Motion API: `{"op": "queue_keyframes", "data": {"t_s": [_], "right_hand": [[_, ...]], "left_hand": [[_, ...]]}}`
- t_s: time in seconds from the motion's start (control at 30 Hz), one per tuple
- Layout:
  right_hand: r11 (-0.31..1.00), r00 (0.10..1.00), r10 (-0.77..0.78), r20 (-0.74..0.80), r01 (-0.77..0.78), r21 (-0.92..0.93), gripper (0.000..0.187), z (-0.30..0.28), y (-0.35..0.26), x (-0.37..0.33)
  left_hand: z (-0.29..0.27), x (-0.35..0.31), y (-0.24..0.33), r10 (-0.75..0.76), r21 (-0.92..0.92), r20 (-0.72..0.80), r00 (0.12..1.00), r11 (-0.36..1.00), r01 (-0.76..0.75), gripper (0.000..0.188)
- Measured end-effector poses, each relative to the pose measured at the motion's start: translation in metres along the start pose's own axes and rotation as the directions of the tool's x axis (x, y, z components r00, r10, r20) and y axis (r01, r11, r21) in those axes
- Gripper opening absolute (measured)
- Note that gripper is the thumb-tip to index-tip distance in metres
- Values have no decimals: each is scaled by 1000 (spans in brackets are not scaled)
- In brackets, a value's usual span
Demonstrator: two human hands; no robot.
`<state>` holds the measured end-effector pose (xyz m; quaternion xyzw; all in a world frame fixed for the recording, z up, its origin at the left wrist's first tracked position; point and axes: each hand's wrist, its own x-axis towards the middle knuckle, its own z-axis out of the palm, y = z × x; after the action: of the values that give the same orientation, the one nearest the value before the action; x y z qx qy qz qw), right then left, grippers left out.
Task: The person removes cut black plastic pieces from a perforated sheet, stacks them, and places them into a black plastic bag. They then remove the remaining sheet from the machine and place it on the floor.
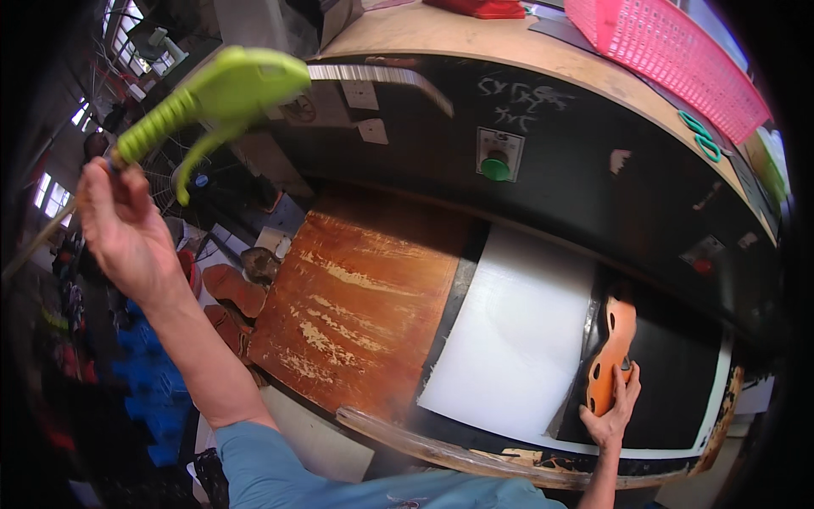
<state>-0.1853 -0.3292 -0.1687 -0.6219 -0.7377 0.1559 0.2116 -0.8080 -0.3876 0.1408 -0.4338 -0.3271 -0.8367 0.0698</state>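
Note:
My left hand (127,220) is raised at the left, fingers closed round the lower end of a lime-green air blow gun (246,81), where a hose joins its ribbed grip. The gun has a curved trigger and a silvery nozzle pointing right, blurred by motion. At the lower right, my right hand (617,405) grips the near end of a long, wavy-edged orange piece (615,339) with dark oval holes. That piece lies on a black surface, beside a white board (517,331); its underside is hidden.
A worn brown board (365,297) lies left of the white one. Behind rises a black machine panel (407,153) with a green button (495,167) and a red button (702,265). Its wooden top holds a pink basket (670,64) and green-handled scissors (700,136). A fan (199,180) stands at left.

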Motion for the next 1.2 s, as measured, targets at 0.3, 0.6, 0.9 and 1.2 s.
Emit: {"op": "queue_keyframes", "data": {"t_s": [0.3,0.6,0.9,1.2], "right_hand": [[999,999,-38,-9,38,6,100,-4,-4,3],[985,999,-20,-39,26,168,97,-5,-6,2],[988,988,-142,-61,145,52,92,-2,6,6],[800,985,-63,159,-45,598,95,-51,47,31]], "left_hand": [[147,31,-170,170,388,260,951,883,-264,11],[160,80,-316,-575,789,463,674,614,-19,65],[151,-265,-116,-394,524,587,708,851,40,31],[202,-544,16,-537,609,777,330,774,-175,59]]}}
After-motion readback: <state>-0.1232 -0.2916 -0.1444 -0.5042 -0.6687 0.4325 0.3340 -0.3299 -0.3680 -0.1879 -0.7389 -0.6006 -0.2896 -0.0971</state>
